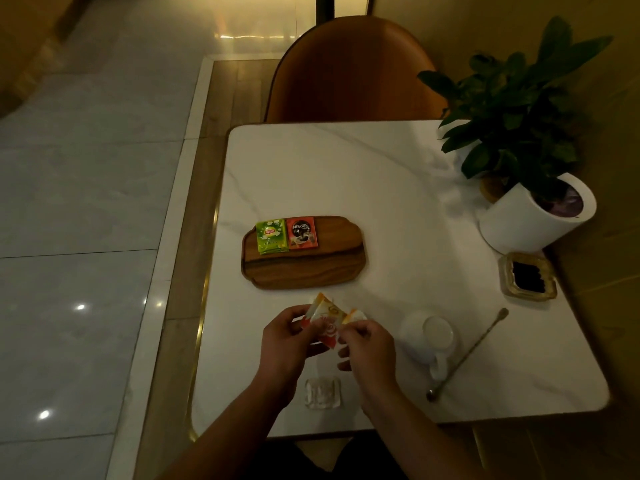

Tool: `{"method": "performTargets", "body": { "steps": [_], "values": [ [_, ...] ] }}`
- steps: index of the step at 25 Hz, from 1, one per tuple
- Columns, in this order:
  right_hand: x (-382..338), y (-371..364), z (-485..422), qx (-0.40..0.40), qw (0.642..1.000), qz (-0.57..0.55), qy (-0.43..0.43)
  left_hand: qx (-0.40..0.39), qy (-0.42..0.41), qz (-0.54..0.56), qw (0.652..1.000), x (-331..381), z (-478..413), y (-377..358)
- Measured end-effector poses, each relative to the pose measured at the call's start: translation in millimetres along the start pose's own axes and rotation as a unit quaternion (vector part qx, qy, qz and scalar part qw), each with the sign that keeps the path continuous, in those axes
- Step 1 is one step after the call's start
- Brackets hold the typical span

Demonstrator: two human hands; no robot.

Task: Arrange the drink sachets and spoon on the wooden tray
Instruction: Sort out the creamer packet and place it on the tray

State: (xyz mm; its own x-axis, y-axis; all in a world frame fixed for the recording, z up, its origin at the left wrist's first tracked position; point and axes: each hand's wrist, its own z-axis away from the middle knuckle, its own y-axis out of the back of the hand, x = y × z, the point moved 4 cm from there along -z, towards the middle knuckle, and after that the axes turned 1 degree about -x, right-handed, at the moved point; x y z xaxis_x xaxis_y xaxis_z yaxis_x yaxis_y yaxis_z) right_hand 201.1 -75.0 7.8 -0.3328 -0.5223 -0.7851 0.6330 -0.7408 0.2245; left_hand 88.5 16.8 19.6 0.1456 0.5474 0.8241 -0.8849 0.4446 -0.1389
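The wooden tray lies on the white marble table. On its far left part a green tea sachet and a red coffee sachet lie side by side. Just in front of the tray, my left hand and my right hand together hold a few white-and-orange sachets above the table, fingers pinching them from both sides. A long metal spoon lies diagonally on the table to the right, apart from both hands.
A white cup sits between my right hand and the spoon. A small glass dish rests near the front edge. A glass ashtray and a potted plant stand at the right. A brown chair faces the far side.
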Motion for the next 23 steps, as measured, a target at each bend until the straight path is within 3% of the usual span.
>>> {"method": "performTargets", "body": {
  "steps": [2, 5, 8, 10, 11, 16, 20, 23],
  "values": [
    [-7.9, 4.2, -5.4, -0.046, 0.998, 0.04, 0.008, 0.014, -0.01, -0.019, 1.0, 1.5, -2.4, 5.9],
    [-30.7, 12.2, -19.7, -0.127, 0.983, 0.1, 0.09, 0.01, -0.027, -0.075, 0.997, 7.2, -6.7, 9.9],
    [-55.2, 12.6, -26.2, -0.186, 0.926, 0.231, 0.234, -0.018, -0.051, -0.177, 0.983, 16.4, -11.1, 8.9],
    [-65.7, 12.1, -27.1, -0.177, 0.878, 0.311, 0.317, -0.046, -0.066, -0.256, 0.963, 23.9, -14.9, 7.1],
    [-67.8, 13.1, -27.6, -0.17, 0.871, 0.324, 0.327, -0.057, -0.07, -0.277, 0.957, 27.6, -16.8, 6.1],
    [-55.7, 17.2, -31.6, -0.239, 0.926, 0.253, 0.145, -0.052, -0.079, -0.293, 0.952, 36.7, -20.8, 4.0],
    [-51.8, 14.6, -26.9, -0.267, 0.936, 0.196, 0.12, -0.054, -0.077, -0.285, 0.954, 38.5, -21.7, 3.0],
    [-45.9, 12.9, -22.4, -0.234, 0.946, 0.187, 0.127, -0.026, -0.079, -0.239, 0.968, 40.1, -19.8, 1.9]
  ]
}}
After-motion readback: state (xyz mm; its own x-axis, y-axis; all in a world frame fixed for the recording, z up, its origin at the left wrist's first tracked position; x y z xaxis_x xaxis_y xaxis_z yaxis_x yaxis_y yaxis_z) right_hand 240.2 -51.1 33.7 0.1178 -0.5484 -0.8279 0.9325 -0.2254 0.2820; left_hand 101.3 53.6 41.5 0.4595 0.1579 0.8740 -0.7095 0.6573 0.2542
